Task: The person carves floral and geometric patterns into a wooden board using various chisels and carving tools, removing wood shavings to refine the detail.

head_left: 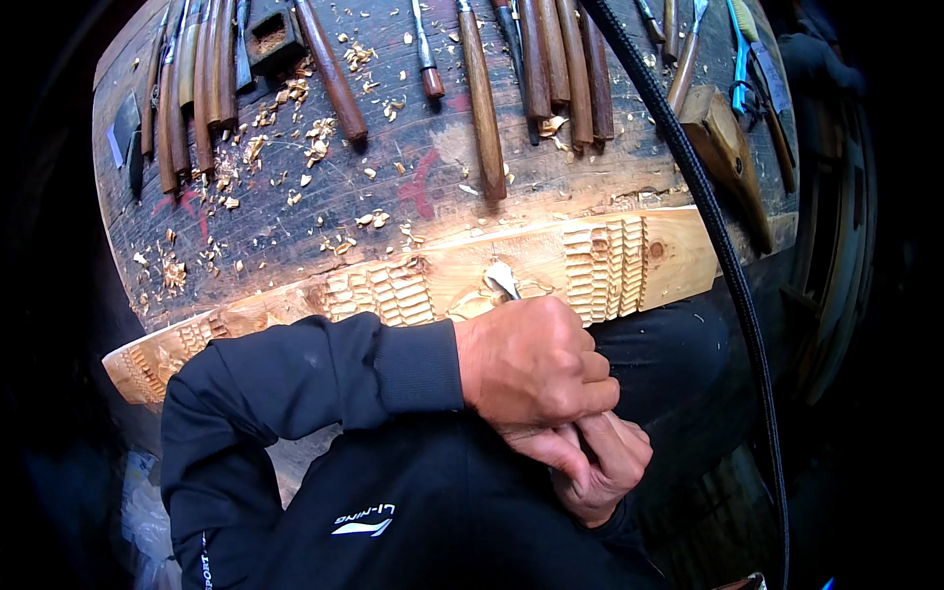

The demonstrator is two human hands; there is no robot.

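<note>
A long pale wooden board (678,258) with carved rows of scalloped notches lies along the near edge of the workbench. My left hand (536,362) is closed around a carving gouge (504,283), and its metal blade meets the plain stretch between two notched bands. A pale curl of wood sits at the blade's tip. Just below and to the right, my right hand (608,466) is closed with curled fingers against the left, in line with the tool. Both hands hide the gouge's handle.
Wood chips litter the dark workbench (393,192). Several wooden-handled carving tools (482,108) lie across its far side, with a wooden mallet (723,147) at right. A black braided cable (703,187) hangs across the right side. A blue-handled brush (739,59) lies at the far right.
</note>
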